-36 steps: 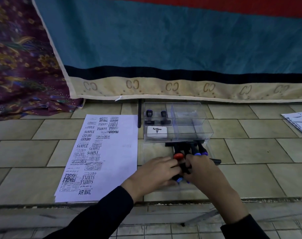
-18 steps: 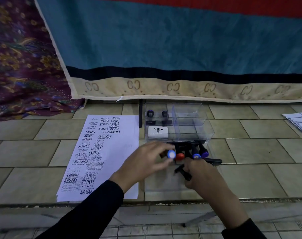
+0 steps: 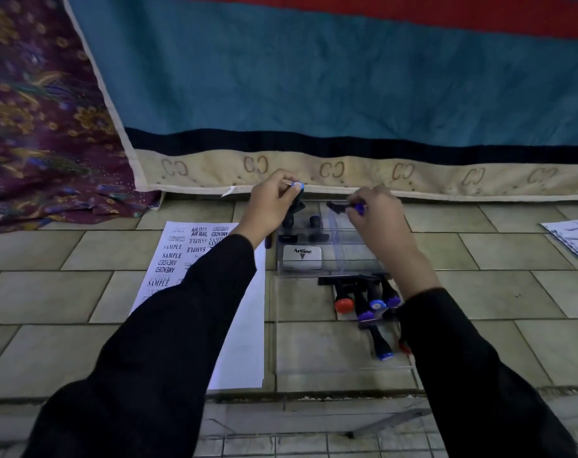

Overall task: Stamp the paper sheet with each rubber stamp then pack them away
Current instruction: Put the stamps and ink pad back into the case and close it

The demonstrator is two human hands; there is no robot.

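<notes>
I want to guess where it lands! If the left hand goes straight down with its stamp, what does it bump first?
Probably the stamp standing in the clear box, right under the left hand. Depth is hard to judge.

Two hands, each holding one rubber stamp (image 3: 296,193); two stamps stand in the clear box (image 3: 347,259); one Artline ink pad (image 3: 302,256); one stamped sheet (image 3: 248,325).

Head-worn view, forward and down, close.
</notes>
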